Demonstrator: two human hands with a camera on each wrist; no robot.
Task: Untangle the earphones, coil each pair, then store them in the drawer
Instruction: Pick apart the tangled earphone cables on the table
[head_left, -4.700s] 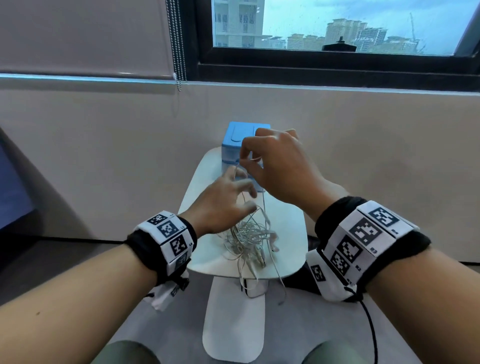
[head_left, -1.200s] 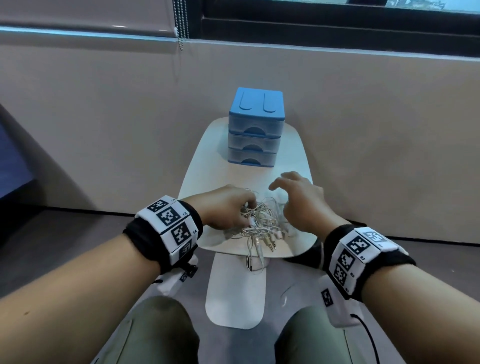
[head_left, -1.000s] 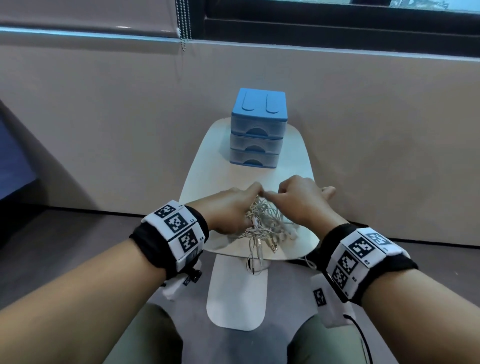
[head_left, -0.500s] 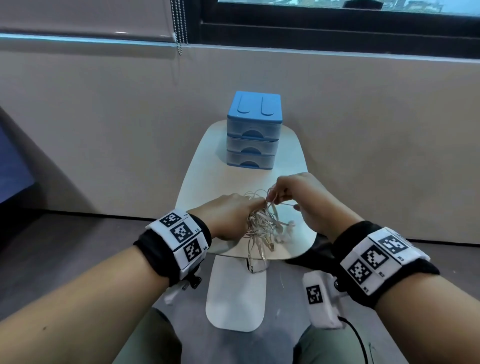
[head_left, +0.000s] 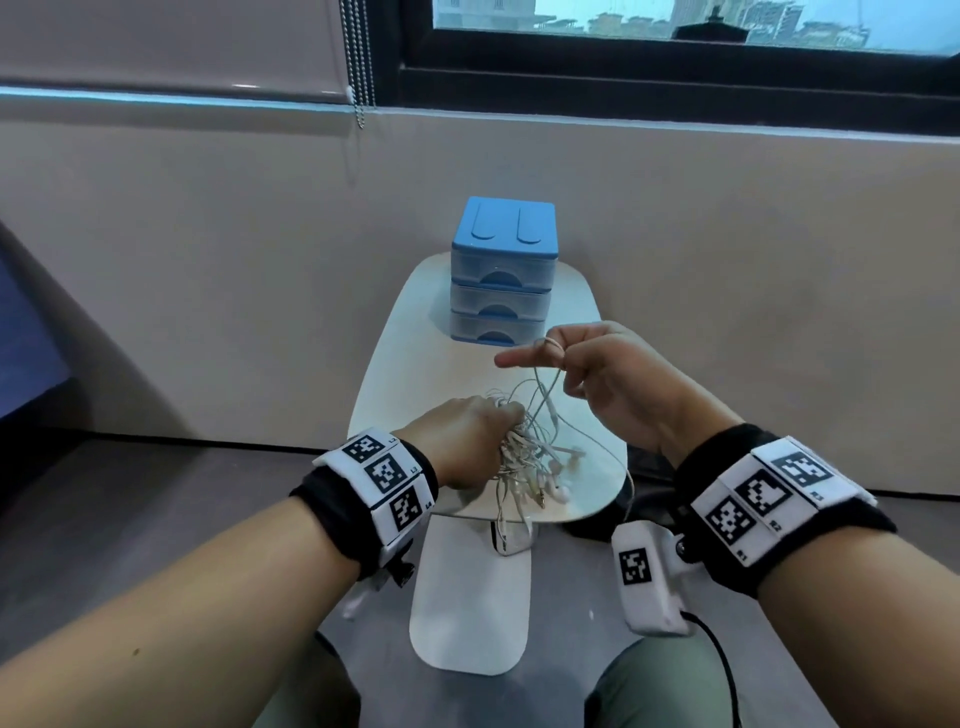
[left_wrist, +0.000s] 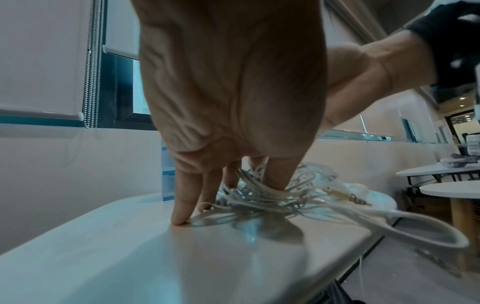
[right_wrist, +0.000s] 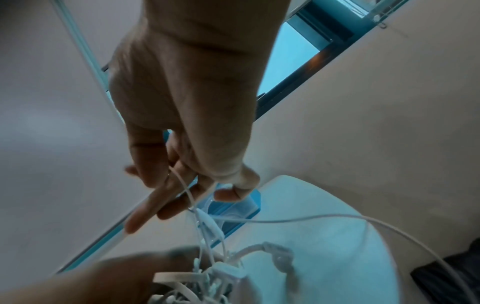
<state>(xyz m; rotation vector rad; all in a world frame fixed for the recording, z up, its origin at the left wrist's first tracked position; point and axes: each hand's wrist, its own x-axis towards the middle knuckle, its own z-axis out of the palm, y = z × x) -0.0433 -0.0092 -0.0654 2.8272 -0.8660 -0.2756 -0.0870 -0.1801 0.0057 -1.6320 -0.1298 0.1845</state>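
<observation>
The earphones (head_left: 524, 457) are white, with gold-coloured plugs, and lie in a tangle near the front edge of the white table (head_left: 415, 364). At the table's back edge the drawer unit (head_left: 501, 270) has a bright blue top and base, pale translucent drawer fronts and blue handle recesses. Both wrists wear black bands (head_left: 332, 499) carrying white tiles printed with black square-code patterns. The wall (head_left: 208, 234) is beige, the window frame (head_left: 675, 67) black, and the trousers (head_left: 660, 686) olive green.
</observation>
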